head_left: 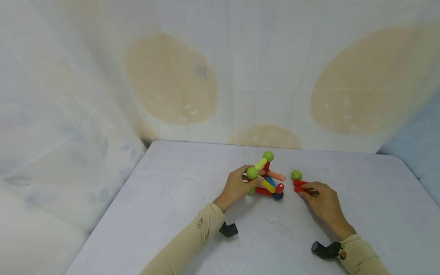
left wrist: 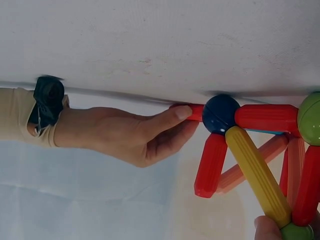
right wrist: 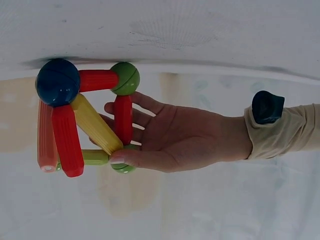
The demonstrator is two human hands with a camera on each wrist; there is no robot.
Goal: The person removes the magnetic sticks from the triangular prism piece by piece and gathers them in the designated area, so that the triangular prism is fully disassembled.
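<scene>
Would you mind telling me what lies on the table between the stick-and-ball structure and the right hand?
In the head view, a loose green ball and red sticks lie between the structure and the right hand, whose fingers grip the sticks.

Rod-and-ball frame point(head_left: 266, 179) — red, yellow, orange rods, green and blue balls — stands upright mid-table.

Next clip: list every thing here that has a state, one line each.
rod-and-ball structure: assembled, standing on the table, held at a green ball.
left hand: grips the structure.
right hand: pinches loose red rods.
loose green ball: on the table, at the rods' end.
</scene>
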